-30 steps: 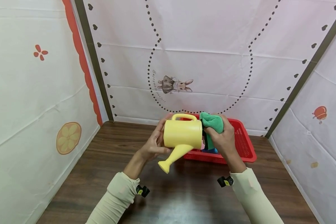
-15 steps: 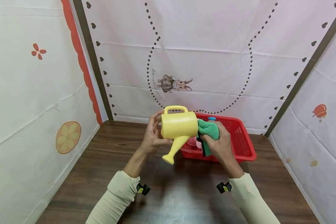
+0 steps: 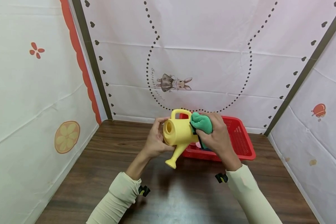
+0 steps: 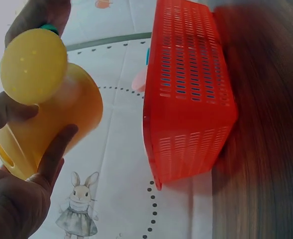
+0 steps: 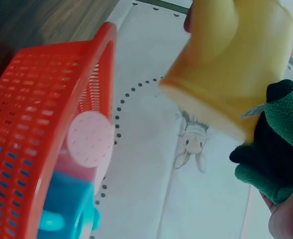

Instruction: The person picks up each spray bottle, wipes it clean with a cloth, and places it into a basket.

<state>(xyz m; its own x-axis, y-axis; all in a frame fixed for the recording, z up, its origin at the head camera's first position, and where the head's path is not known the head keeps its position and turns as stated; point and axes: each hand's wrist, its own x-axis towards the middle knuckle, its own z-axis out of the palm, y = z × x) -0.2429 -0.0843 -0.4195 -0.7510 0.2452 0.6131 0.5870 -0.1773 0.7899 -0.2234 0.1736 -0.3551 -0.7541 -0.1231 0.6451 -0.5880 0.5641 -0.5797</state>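
Observation:
A yellow watering can is held up on its side over the table, spout hanging down and handle on top. My left hand grips it around its open end, the thumb near the base of the spout. In the left wrist view the sprinkler head faces the camera. A bunched green cloth with dark edging is pinched in my right hand. That cloth touches the can near its bottom end; in the right wrist view, folds of the green cloth lie against the can's side.
Behind the hands, a red perforated basket stands on the dark wooden table. Inside it the right wrist view shows a pink watering can and a blue plastic item. Printed white cloth walls enclose the back and sides.
The watering can has turned so its open end now shows toward the head camera. My right hand has shifted slightly left and up, bringing the green cloth onto the can's upper side.

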